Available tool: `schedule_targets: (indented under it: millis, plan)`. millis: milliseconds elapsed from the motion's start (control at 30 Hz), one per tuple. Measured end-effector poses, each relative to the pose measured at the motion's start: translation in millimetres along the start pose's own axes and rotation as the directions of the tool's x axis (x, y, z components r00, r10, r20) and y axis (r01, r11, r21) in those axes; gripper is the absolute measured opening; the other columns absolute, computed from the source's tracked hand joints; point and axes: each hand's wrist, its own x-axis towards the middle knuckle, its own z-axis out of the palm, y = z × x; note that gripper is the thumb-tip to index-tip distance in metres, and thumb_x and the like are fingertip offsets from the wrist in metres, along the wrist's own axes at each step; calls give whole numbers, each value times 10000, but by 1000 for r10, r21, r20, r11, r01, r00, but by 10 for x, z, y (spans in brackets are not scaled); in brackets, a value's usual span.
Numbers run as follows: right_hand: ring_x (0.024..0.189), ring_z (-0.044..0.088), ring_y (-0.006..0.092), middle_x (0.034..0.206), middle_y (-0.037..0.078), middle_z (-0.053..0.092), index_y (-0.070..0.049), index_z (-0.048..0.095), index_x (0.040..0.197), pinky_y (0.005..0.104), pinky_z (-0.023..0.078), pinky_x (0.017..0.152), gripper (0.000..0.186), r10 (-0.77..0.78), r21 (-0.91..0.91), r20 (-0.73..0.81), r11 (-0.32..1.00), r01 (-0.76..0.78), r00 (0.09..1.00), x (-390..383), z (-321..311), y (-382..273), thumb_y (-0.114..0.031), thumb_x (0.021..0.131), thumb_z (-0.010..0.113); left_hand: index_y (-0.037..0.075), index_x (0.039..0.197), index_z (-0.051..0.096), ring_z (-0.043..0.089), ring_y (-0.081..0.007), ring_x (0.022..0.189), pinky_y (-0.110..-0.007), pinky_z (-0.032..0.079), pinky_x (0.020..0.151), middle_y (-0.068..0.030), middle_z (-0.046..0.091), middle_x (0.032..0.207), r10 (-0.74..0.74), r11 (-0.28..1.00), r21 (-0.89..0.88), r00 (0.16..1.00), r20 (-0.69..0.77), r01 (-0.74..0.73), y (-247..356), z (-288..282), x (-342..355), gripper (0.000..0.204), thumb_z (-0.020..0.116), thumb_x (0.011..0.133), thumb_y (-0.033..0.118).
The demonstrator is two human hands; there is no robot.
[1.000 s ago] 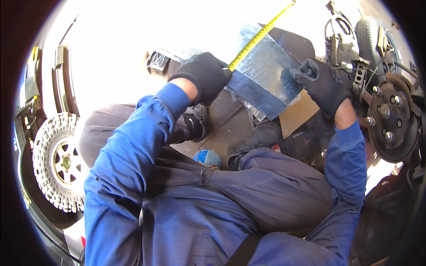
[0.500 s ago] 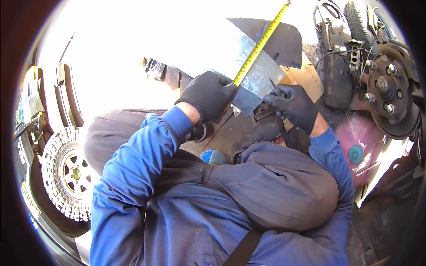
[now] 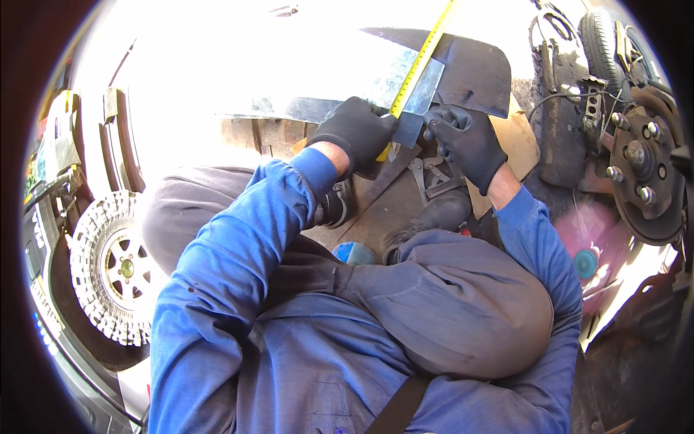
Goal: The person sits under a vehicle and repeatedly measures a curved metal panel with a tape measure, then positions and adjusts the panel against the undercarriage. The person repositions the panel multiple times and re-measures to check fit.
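My left hand, in a black glove, is closed round a tape measure. Its yellow blade runs out away from me, slanting to the right across a shiny piece of sheet metal. The metal's near corner lies between my two hands, and its far left part is washed out by glare. My right hand, also gloved, is pinched beside the right edge of the sheet. A thin dark pointed tool sticks out from its fingers; most of it is hidden. Under the sheet lies a dark flat panel.
Locking pliers lie on the ground below my hands, near my boot. Cardboard is beneath the dark panel. At right are a wheel hub with a brake disc and a pink container. A treaded wheel is at left.
The sheet metal has turned and shifted a little away from me. Both hands moved with it, up and to the right in view. The pliers on the ground now show more.
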Motion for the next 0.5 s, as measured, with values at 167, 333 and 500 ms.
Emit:
schedule_targets:
  millis: [167,333,500]
  plan:
    - [808,665,85,996,39,812,39,777,1287,296,552,726,315,-72,-50,-36,996,70,997,70,49,146,-188,1069,756,7,1090,852,793,-460,1018,-499,622,933,-313,798,1023,-36,977,-211,999,-9,33,-101,135,133,409,698,1007,377]
    - [899,657,94,1028,44,795,60,763,1255,314,556,813,343,-128,-87,-59,989,122,990,132,122,272,-231,1073,767,-11,1024,850,784,-470,1032,-509,616,943,-313,792,1011,-111,980,-178,988,-103,92,-104,301,238,406,722,989,373]
    - [870,609,88,961,57,765,47,749,1205,351,534,801,325,-70,-323,-16,944,61,997,127,91,258,-255,1085,759,9,969,843,767,-444,832,-516,593,817,-283,769,880,29,984,-173,991,-134,-52,-50,346,7,360,693,1027,331]
